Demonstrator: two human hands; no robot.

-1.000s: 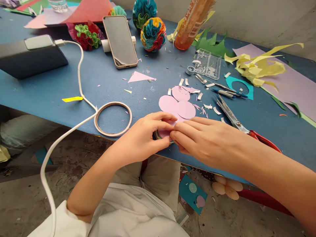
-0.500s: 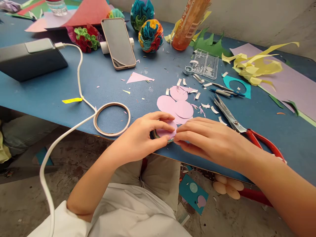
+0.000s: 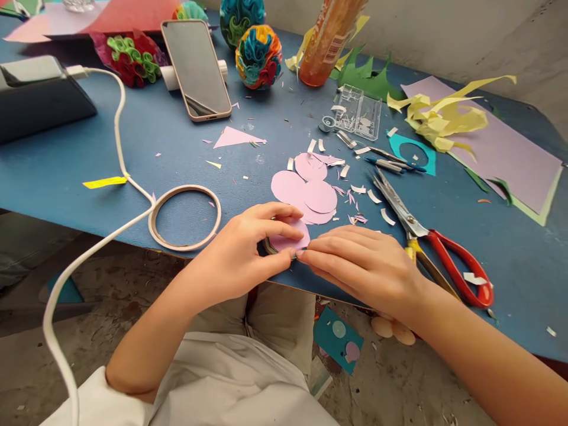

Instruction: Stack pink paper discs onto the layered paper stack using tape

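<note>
At the table's front edge a pale pink paper circle [image 3: 289,238] lies on a low round piece, whose rim [image 3: 267,246] shows at the left. My left hand [image 3: 252,245] curls round it, fingers on top of the paper and thumb at the near side. My right hand [image 3: 361,263] has its fingers pressed together, the tips at the circle's right near edge, close to the left thumb. What these tips pinch is too small to make out. Just beyond lie several more pink paper circles [image 3: 320,196], partly overlapping.
Scissors [image 3: 412,228] lie right of my right hand, among white paper scraps [image 3: 387,217]. Left are a tape ring [image 3: 153,228] and a white cable [image 3: 119,127]. Farther back stand a phone [image 3: 195,68], a rolled-paper ball [image 3: 258,57] and an orange bottle [image 3: 328,44].
The view has shifted, so the table things appear farther left. My right fingertips have moved to the circle's near edge, close to the left thumb. My left hand keeps its grip.
</note>
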